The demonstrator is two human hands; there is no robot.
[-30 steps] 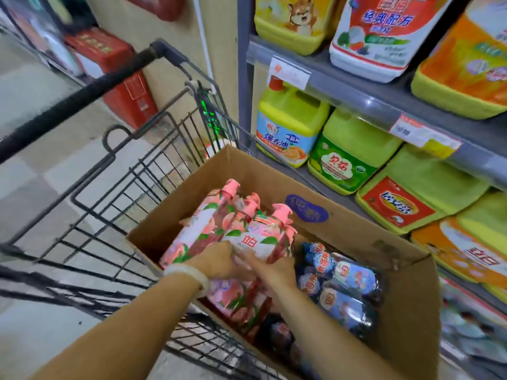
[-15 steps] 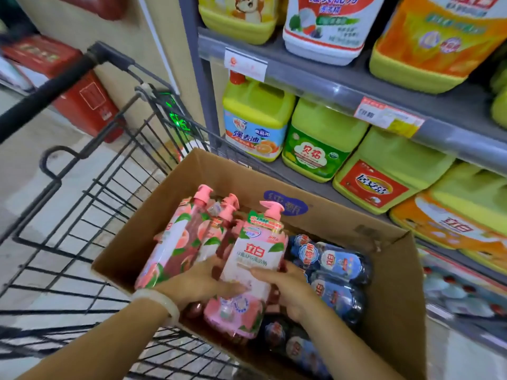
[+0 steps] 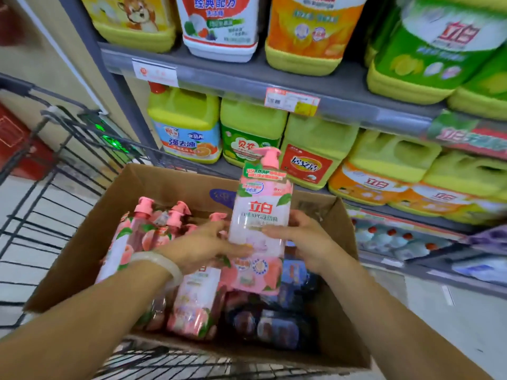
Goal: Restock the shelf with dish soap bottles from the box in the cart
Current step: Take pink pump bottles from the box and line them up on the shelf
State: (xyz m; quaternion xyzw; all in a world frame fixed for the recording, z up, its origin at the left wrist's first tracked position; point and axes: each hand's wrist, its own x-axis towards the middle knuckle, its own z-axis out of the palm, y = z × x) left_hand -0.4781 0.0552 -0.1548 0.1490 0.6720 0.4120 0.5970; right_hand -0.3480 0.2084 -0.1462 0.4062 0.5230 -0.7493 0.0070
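1 pink pump bottle (image 3: 259, 215), glossy plastic w/ peach-print label, is held upright above the cardboard box (image 3: 170, 182), clear of the rest. Left hand (image 3: 203, 246) grips its left side; right hand (image 3: 307, 239) grips its right side. Approx. 4 more pink bottles (image 3: 142, 237) lie in the box beside dark blue packs (image 3: 277, 327); blue count unclear. Box sits in the wire cart (image 3: 55, 187), next to the grey shelf (image 3: 343, 105) of squat yellow-green jugs (image 3: 186, 124).

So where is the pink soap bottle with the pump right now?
In the head view it's mid-frame: the pink pump bottle is upright above the cardboard box, held between the left hand and right hand.
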